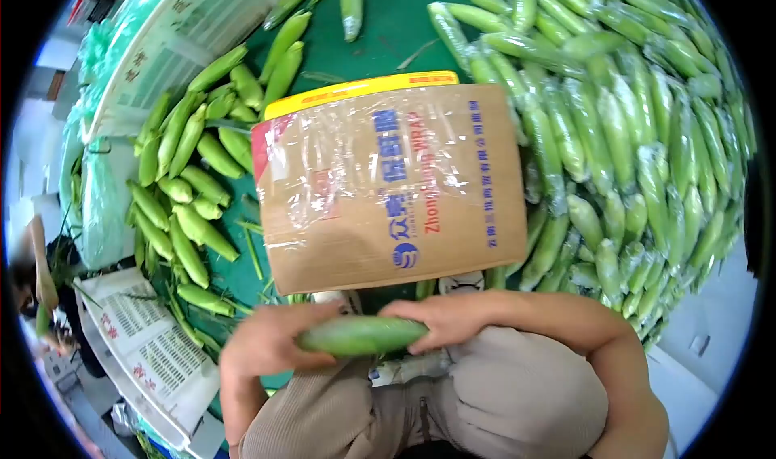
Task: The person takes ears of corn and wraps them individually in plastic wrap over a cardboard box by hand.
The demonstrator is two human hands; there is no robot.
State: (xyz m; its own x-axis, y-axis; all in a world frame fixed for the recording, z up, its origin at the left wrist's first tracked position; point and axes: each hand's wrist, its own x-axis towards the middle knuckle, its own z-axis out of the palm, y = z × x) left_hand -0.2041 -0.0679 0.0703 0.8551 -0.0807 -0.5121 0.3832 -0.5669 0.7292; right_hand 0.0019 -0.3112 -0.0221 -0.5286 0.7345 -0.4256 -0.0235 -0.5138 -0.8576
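An ear of corn (361, 336) in its green husk lies level above my lap, its surface slightly blurred and shiny. My left hand (279, 338) is closed around one end, the fingers smeared a little by motion. At the other end, my right hand (436, 320) grips the tip between thumb and fingers. Just beyond them sits a cardboard box (339, 241) with blue and red print and shiny clear film over its top. Behind its far edge shows a yellow strip (364, 90). Whether film covers the held ear I cannot tell.
Many film-wrapped ears (606, 136) are heaped on the right. Unwrapped ears (190, 208) lie at the left on the green surface (323, 51). Printed white containers (153, 338) and green plastic bags (121, 184) line the left side. Another person's arm (40, 265) shows at far left.
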